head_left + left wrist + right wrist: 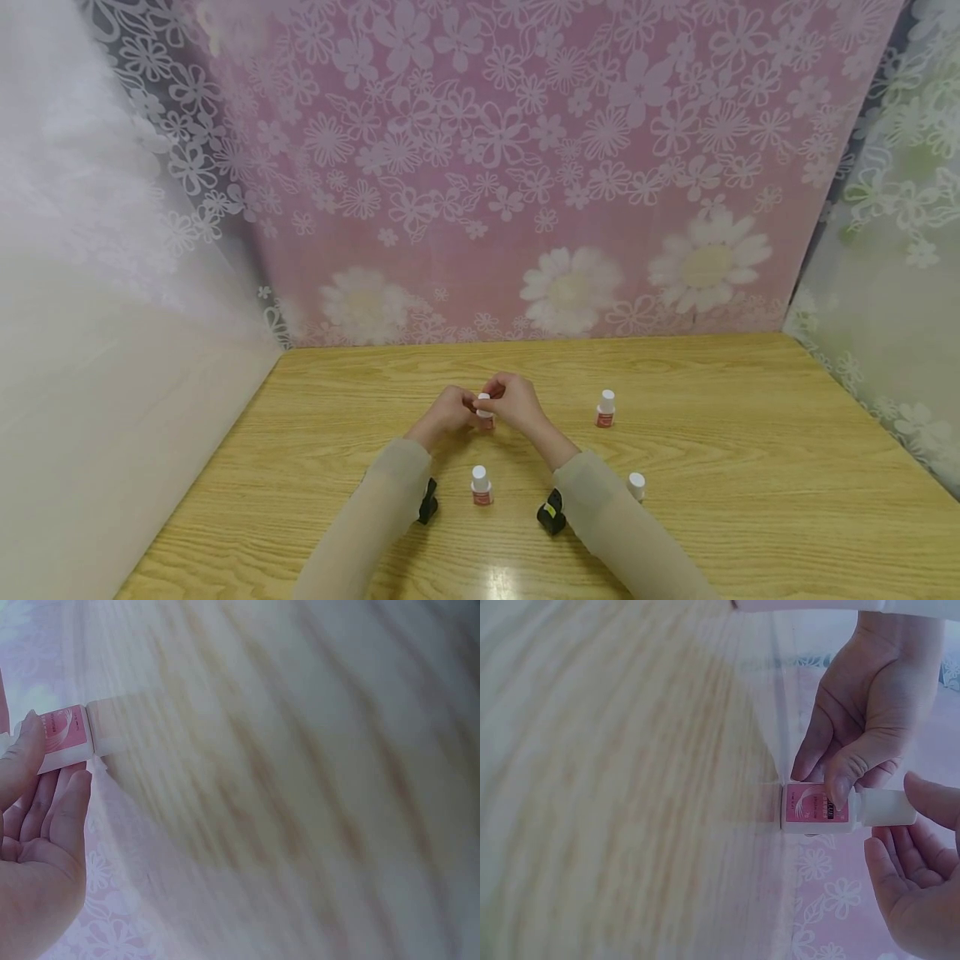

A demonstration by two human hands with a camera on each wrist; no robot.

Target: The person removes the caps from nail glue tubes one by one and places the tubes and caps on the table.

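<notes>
A small white bottle (806, 814) with a pink label stands upright on the wooden table. My left hand (452, 409) grips its body, the thumb lying over the label, as the left wrist view shows. At the top, my right hand (516, 401) pinches the white cap (885, 807) between thumb and fingers. The cap is still on the bottle in the right wrist view. In the head view the fingers of both hands partly hide this bottle.
Nearer me on the wooden table (720, 433) stands a similar bottle (482, 487). Another bottle (605, 409) is to the right, and a white-capped one (636, 485) is partly behind my right sleeve. Black wrist devices (552, 512) sit by both forearms. Flowered curtains (480, 167) enclose the table.
</notes>
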